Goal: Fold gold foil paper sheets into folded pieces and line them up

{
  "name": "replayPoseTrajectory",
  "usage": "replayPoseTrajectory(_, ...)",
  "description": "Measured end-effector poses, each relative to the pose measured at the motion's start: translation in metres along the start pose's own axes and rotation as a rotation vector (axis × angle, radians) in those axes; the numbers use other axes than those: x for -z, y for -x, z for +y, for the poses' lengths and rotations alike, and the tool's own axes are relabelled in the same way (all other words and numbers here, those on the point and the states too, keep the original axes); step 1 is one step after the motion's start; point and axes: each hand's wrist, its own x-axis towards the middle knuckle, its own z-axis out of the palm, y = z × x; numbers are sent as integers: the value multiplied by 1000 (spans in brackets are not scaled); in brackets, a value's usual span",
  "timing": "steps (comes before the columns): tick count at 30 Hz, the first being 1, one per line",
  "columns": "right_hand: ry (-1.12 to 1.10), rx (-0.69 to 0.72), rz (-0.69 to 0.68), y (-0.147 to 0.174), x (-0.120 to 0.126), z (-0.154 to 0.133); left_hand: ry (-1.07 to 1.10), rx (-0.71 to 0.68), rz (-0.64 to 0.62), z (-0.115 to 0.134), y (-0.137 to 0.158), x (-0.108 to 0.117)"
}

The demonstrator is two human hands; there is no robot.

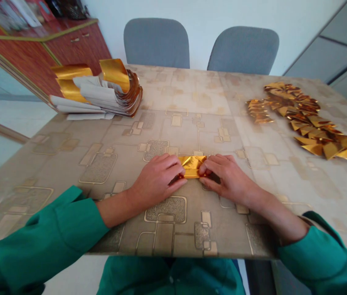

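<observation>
A small sheet of gold foil paper [191,164], partly folded into a strip, lies on the table in front of me. My left hand [164,176] pinches its left end, fingers closed around the edge. At the opposite end, my right hand [227,176] grips the foil paper between thumb and fingers. A crease runs along the near side of the paper, and its two ends are hidden under my fingers.
A stack of gold-and-grey foil paper [109,92] sits at the table's far left. Folded gold pieces [308,119] lie in a curving row at right. Two grey chairs [156,43] stand behind the patterned table [127,143]. A reddish cabinet [78,49] is beyond the left side.
</observation>
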Motion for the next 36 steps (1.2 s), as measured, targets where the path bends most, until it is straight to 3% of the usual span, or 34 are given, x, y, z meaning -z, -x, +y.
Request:
replayPoseTrajectory(9,-81,-28,79,-3,-5,4,51,112,55,-1,-4,-4)
replayPoseTrajectory(17,87,-180,129,-7,-11,-9,14,205,39,0,-9,-2)
replayPoseTrajectory(36,339,-164,100,-10,-9,-14,-42,191,7,-2,-11,0)
